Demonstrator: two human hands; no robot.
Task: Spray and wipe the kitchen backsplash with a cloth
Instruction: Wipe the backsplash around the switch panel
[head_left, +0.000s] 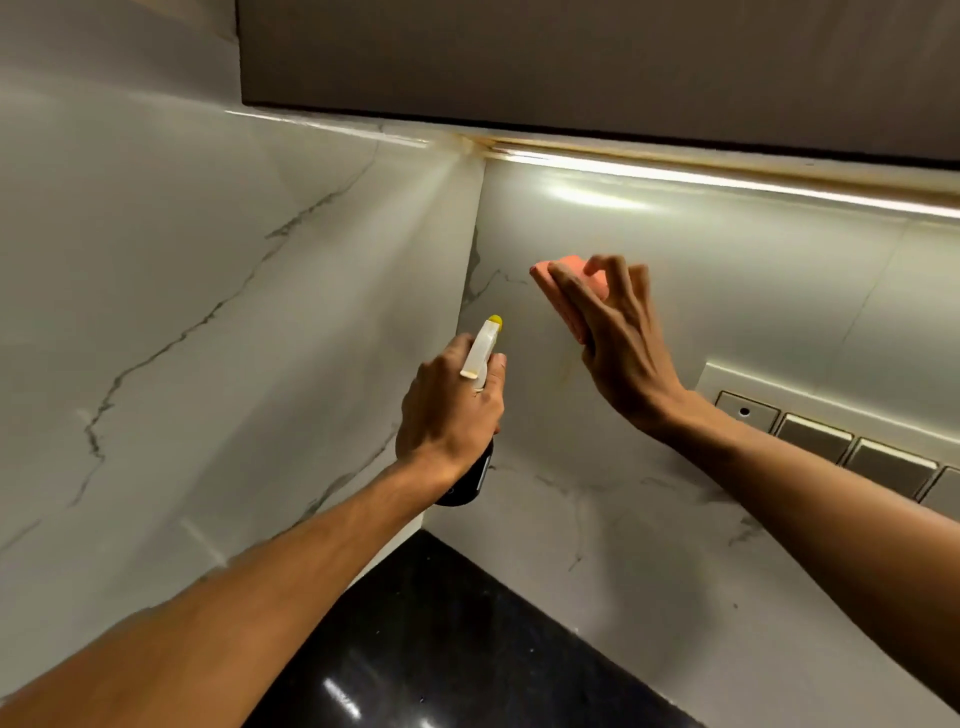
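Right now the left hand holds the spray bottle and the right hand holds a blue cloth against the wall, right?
Almost. The head view shows a salmon-pink cloth, not blue. The left hand holds the spray bottle and the right hand holds the cloth against the wall.

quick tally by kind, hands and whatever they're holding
hands: 2 (left hand, right hand)
spray bottle: 1, gripped by the left hand
cloth: 1, pink, held by the right hand
total: 4
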